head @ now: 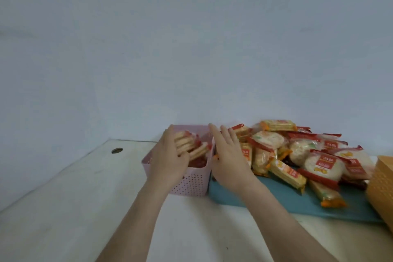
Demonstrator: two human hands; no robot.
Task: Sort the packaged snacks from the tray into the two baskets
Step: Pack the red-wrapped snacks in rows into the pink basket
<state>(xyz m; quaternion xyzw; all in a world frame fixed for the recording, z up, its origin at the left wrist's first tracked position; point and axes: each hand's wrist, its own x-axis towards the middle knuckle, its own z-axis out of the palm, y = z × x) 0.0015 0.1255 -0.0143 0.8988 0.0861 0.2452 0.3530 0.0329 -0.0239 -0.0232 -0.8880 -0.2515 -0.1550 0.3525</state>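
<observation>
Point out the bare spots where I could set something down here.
Bare table lies left of the pink basket, around the round hole, and along the near edge before the teal tray. The tray's front strip is free too. Its back is crowded with snack packets, between pink basket and orange basket.

Reaches toward 1 o'clock with left hand (pixel 170 157), gripping a cracker packet (pixel 188 142); stretches right hand (pixel 228 155) toward 11 o'clock, fingers straight.

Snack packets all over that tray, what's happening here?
A person is sorting them. The left hand holds a cracker packet over the pink basket, which already has packets inside. The right hand, fingers straight, hovers beside the basket, above the blue tray, where a pile of snacks lies. An orange basket stands at the right.
</observation>
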